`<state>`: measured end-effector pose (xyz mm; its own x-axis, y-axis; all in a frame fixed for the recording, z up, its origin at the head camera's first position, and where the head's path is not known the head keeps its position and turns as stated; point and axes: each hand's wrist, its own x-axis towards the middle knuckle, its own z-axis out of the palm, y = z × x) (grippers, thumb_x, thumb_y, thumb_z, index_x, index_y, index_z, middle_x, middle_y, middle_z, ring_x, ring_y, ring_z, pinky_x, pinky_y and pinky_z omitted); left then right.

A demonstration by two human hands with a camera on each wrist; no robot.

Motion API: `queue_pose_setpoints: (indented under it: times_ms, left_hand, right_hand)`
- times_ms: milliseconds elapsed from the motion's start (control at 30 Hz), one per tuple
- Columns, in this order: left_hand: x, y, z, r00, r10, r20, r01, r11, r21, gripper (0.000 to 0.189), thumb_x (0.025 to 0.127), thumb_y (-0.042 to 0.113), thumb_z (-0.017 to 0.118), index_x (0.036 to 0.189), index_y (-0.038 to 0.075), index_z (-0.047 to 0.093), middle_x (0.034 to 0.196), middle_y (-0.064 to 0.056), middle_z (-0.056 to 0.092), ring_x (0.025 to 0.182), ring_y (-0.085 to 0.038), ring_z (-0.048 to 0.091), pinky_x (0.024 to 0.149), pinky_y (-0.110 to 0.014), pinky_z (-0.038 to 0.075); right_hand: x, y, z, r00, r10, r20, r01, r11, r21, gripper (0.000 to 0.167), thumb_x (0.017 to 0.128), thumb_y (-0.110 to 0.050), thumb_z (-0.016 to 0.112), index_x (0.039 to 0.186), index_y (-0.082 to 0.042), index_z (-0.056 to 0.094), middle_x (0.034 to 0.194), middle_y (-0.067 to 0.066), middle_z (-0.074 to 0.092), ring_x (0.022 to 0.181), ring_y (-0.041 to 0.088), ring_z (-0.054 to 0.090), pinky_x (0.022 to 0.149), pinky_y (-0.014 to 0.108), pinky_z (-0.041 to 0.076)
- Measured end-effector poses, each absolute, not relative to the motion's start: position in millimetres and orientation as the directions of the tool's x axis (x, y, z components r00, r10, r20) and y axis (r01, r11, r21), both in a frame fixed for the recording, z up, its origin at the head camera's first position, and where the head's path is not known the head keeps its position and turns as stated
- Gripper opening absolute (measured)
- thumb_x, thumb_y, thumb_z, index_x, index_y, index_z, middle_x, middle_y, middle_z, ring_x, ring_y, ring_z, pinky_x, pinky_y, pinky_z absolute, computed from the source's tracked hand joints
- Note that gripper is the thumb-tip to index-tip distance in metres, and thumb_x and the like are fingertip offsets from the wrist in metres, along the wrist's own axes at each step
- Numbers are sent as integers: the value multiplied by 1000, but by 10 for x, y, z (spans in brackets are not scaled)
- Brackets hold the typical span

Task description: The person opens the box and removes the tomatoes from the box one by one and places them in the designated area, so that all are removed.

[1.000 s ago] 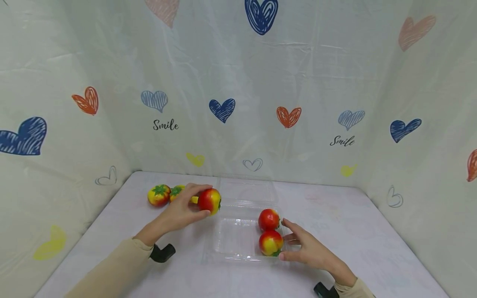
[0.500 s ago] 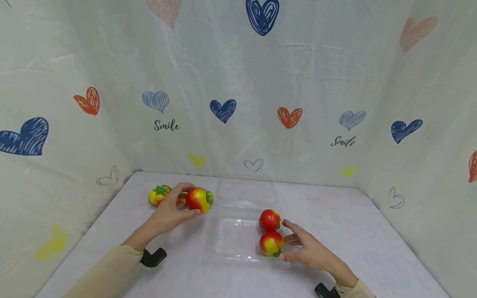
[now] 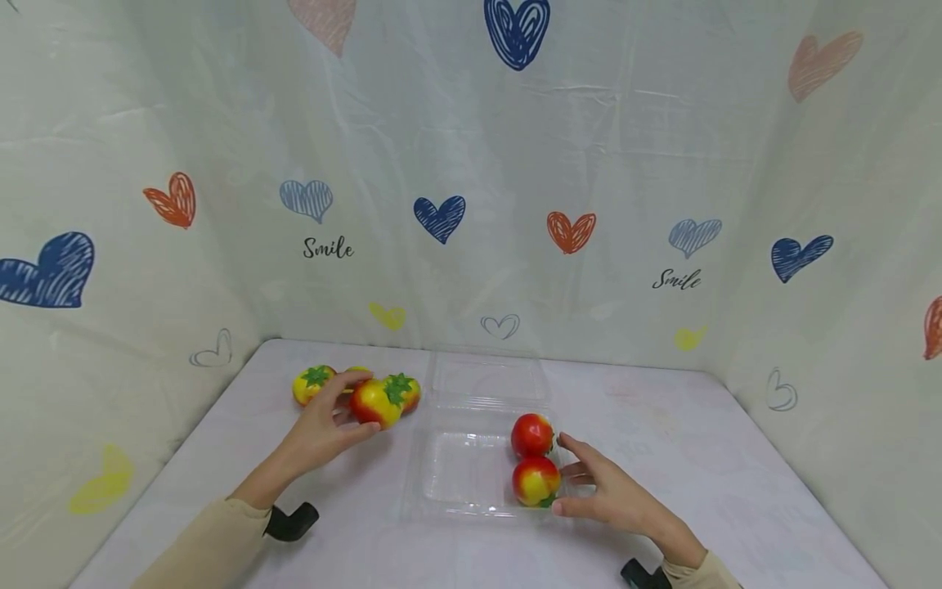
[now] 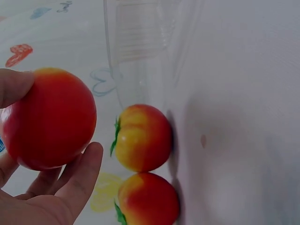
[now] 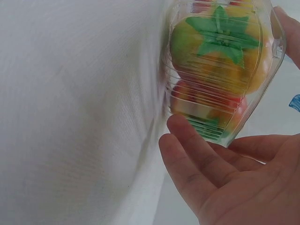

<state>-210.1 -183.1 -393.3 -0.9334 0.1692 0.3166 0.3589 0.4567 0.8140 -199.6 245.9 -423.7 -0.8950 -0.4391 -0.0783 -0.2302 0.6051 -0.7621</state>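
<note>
My left hand [image 3: 324,421] holds a red-and-yellow tomato [image 3: 375,403] with a green leafy top between thumb and fingers, left of the clear plastic clamshell box [image 3: 462,470]. In the left wrist view this tomato [image 4: 51,119] shows its smooth red side, with the thumb above and fingertips below. Two tomatoes, a red one [image 3: 531,435] and a red-yellow one [image 3: 536,481], sit at the right end of the box. Beside that end my right hand [image 3: 614,495] rests with fingers spread. The right wrist view shows its fingers [image 5: 199,161] extended along the box's wall.
Behind the held tomato lies another tomato [image 3: 410,394], with a further one mostly hidden by the left hand. A yellow-red tomato [image 3: 312,384] lies at the back left. The box's lid [image 3: 486,378] lies folded back. A heart-printed curtain [image 3: 508,147] encloses the white table [image 3: 662,442].
My left hand has moved left, away from the box, carrying the tomato, whose leafy top has turned more into view. My right hand stays at the box's right end.
</note>
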Motion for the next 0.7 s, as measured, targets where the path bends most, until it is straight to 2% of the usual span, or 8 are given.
queue_pose_setpoints:
  times_ms: [333,533,700]
  left_hand:
    - [-2125,-1856,-4112,-954,125,272,298,494,817,66,76,16,81,128,3,43,126,-15,49,112,-29,50,89,-42,51]
    - [-2158,-1864,-4227,-948,116,296,310,546,778,63,73,16,84,122,4,45,118,-14,55,100,-26,56,81,-34,54]
    - [-2181,-1847,-4290,-946,121,301,317,546,776,61,72,15,84,118,3,47,114,-16,58,96,-26,59,78,-35,55]
  right_hand:
    - [-1997,2435,-4222,-893,-444,-73,-239,605,-760,93,78,-36,77,150,-7,26,149,18,34,113,30,56,88,47,52]
    - [-2003,2411,-4202,-898,-433,-82,-224,609,-761,93,77,-37,78,150,-8,27,149,16,34,114,31,55,87,48,52]
    - [-1993,2419,-4197,-898,-431,-91,-212,603,-769,94,77,-36,78,150,-7,26,149,17,33,115,31,55,86,46,53]
